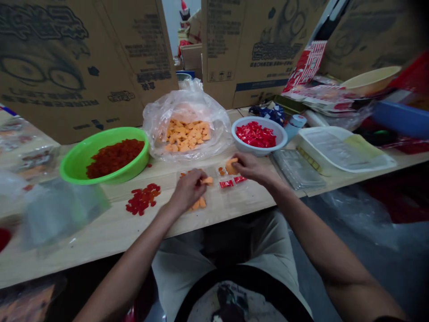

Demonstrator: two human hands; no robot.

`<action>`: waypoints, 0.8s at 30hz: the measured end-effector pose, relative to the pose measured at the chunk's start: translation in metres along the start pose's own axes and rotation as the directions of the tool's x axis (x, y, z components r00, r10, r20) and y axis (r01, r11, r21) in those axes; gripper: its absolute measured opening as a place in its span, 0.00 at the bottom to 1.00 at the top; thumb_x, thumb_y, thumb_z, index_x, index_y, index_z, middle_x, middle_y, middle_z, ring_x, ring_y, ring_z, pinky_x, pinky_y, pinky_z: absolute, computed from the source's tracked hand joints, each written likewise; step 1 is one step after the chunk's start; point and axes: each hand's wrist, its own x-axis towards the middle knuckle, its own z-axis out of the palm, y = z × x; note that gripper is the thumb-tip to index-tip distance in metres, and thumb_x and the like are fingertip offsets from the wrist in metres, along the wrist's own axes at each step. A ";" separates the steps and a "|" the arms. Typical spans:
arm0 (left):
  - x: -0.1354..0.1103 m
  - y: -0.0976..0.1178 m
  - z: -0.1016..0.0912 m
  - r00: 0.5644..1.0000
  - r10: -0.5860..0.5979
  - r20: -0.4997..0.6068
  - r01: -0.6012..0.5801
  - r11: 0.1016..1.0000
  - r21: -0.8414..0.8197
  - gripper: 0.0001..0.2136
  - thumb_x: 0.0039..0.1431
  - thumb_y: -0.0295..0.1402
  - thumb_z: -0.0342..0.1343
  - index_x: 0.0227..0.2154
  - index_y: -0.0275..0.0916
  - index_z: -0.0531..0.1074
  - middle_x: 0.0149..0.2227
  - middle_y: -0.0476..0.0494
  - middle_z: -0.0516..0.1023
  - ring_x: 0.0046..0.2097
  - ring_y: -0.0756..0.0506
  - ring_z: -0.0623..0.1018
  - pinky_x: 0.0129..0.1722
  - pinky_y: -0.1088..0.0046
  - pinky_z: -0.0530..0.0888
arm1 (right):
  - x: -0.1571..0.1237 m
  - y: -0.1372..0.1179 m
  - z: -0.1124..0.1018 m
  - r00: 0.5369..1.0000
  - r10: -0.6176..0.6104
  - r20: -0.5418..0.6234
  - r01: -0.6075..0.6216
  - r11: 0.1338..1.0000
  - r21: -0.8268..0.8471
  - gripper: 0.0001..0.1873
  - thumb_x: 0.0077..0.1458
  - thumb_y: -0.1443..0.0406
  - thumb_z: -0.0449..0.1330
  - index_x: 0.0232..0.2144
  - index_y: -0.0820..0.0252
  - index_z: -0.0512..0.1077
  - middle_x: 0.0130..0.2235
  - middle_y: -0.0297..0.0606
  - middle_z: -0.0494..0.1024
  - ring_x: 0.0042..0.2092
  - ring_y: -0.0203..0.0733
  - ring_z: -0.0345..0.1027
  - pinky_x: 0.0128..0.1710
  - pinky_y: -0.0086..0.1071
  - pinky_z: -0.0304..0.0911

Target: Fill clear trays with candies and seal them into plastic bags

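Note:
My left hand (190, 188) is closed on a small orange piece (208, 180) above the left part of a clear compartmented tray (214, 203). More orange pieces (199, 203) lie in the compartment below that hand. A larger orange piece (231, 166) is pinched in my right hand (248, 167), over the tray's far right part. Red packets (226, 184) sit in the compartments just under it. Straight ahead, a clear plastic bag (219, 112) gapes toward me with many orange pieces inside. What kind of food the orange pieces are, I cannot tell.
A green basin (72, 167) of dark red pieces stands left, with a loose red pile (144, 199) before it. Right of the bag is a pale bowl (237, 142) of red packets. Clear trays (296, 170) and a white container (348, 163) lie further right. Cardboard boxes (110, 58) line the back.

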 end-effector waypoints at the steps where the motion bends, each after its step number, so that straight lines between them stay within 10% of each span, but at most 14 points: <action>1: -0.002 0.013 0.013 0.999 0.033 -0.003 -0.033 0.999 -0.040 0.10 0.57 0.26 0.52 0.41 0.40 0.71 0.36 0.47 0.73 0.35 0.48 0.74 0.37 0.73 0.70 | -0.014 0.009 -0.003 0.999 0.030 0.016 -0.030 0.998 0.054 0.08 0.57 0.68 0.52 0.38 0.60 0.70 0.30 0.33 0.72 0.31 0.38 0.63 0.32 0.30 0.55; 4: -0.005 0.039 0.058 0.987 0.153 0.038 -0.151 0.987 -0.056 0.13 0.59 0.24 0.48 0.44 0.42 0.70 0.40 0.44 0.74 0.38 0.48 0.75 0.36 0.74 0.70 | -0.051 0.031 0.007 0.992 0.113 0.051 -0.118 0.987 0.111 0.13 0.55 0.70 0.52 0.43 0.58 0.67 0.29 0.31 0.72 0.30 0.38 0.64 0.31 0.29 0.56; 8: -0.009 0.044 0.091 0.962 0.212 0.174 -0.227 0.971 0.071 0.11 0.63 0.25 0.45 0.42 0.41 0.72 0.45 0.41 0.74 0.44 0.45 0.76 0.37 0.72 0.72 | -0.079 0.045 0.030 0.995 0.101 0.000 -0.099 0.974 -0.204 0.13 0.53 0.73 0.53 0.41 0.61 0.71 0.40 0.43 0.75 0.41 0.46 0.66 0.40 0.35 0.59; 13: -0.015 0.042 0.081 0.927 0.300 0.227 -0.335 0.932 0.135 0.11 0.63 0.25 0.48 0.44 0.37 0.73 0.49 0.33 0.74 0.51 0.38 0.73 0.47 0.60 0.72 | -0.098 0.037 0.029 0.997 0.030 -0.067 -0.056 0.900 -0.433 0.23 0.51 0.78 0.52 0.49 0.66 0.71 0.46 0.51 0.71 0.47 0.52 0.62 0.46 0.38 0.57; 19: -0.024 0.052 0.078 0.843 0.310 0.440 -0.421 0.889 0.181 0.22 0.58 0.19 0.48 0.55 0.35 0.68 0.55 0.32 0.71 0.57 0.37 0.70 0.53 0.56 0.69 | -0.123 0.016 0.045 0.989 -0.061 0.132 0.118 0.871 -0.476 0.22 0.52 0.78 0.52 0.49 0.67 0.70 0.47 0.51 0.71 0.48 0.52 0.61 0.47 0.40 0.57; 24: -0.019 0.053 0.083 0.858 0.252 0.449 -0.372 0.906 0.203 0.23 0.58 0.19 0.49 0.56 0.35 0.67 0.52 0.33 0.71 0.52 0.38 0.71 0.49 0.60 0.71 | -0.128 0.023 0.048 0.995 -0.056 0.080 0.084 0.905 -0.417 0.23 0.52 0.79 0.51 0.50 0.66 0.69 0.48 0.49 0.71 0.48 0.50 0.63 0.48 0.39 0.58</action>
